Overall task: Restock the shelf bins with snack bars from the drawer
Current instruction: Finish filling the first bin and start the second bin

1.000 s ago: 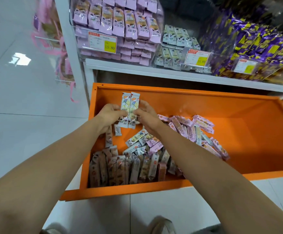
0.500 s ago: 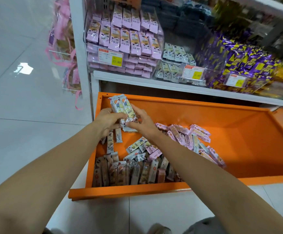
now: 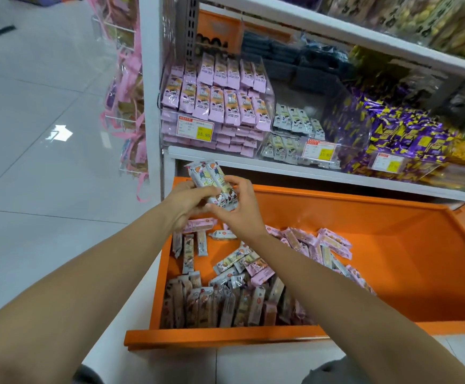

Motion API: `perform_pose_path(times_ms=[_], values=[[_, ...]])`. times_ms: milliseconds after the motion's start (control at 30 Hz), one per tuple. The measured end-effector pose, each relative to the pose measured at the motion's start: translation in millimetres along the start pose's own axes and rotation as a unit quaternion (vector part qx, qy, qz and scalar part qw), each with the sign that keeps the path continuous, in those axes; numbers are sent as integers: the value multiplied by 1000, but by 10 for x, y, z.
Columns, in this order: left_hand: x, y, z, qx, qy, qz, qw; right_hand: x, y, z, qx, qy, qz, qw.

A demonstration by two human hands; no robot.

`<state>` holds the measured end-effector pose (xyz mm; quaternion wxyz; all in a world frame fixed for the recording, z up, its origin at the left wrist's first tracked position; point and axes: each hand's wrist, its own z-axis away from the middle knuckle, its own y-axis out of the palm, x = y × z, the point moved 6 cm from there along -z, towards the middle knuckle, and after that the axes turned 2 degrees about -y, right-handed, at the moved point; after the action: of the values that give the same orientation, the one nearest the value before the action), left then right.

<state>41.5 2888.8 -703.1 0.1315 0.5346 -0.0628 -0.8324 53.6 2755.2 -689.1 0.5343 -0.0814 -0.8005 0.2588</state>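
Both hands hold a small bundle of white snack bars [image 3: 210, 180] with cartoon print, above the back left corner of the open orange drawer [image 3: 392, 273]. My left hand [image 3: 188, 202] grips the bundle from the left and below. My right hand [image 3: 241, 206] pinches its lower right end. More bars lie loose in the drawer [image 3: 239, 261], and a row stands along its front [image 3: 217, 306]. On the shelf above, a clear bin of pink bars [image 3: 220, 103] sits left of a clear bin of white bars [image 3: 295, 128].
A bin of purple and yellow packets [image 3: 397, 139] stands right of the white bars. The white shelf edge [image 3: 281, 169] runs just above the drawer. Pink ribboned bags [image 3: 131, 79] hang on the shelf's left end. Tiled floor [image 3: 45, 162] lies to the left.
Both hands have lifted the bundle of white bars up from the drawer towards the shelf edge and tilted it left. The view has tilted up, showing more of the shelf.
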Motion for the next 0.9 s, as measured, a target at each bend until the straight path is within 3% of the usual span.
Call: perform_pose_path(times_ms=[200, 300, 367, 533, 667, 900], values=[[-473, 179, 85, -16, 122, -91, 988, 230, -283, -191, -91, -37, -27, 995], [-718, 281, 132, -43, 225, -186, 956, 293, -526, -283, -131, -34, -48, 990], [-878, 386, 174, -62, 306, -264, 912, 334, -710, -361, -151, -34, -57, 986], [-1254, 760, 186, -108, 482, -411, 766, 372, -1291, -606, -201, -40, -17, 979], [-1397, 1069, 37, -105, 505, -497, 698, 219, -1836, -849, -251, 3, 51, 967], [-1480, 1377, -434, -69, 468, -612, 634, -305, -2551, -1259, -281, 145, 204, 926]])
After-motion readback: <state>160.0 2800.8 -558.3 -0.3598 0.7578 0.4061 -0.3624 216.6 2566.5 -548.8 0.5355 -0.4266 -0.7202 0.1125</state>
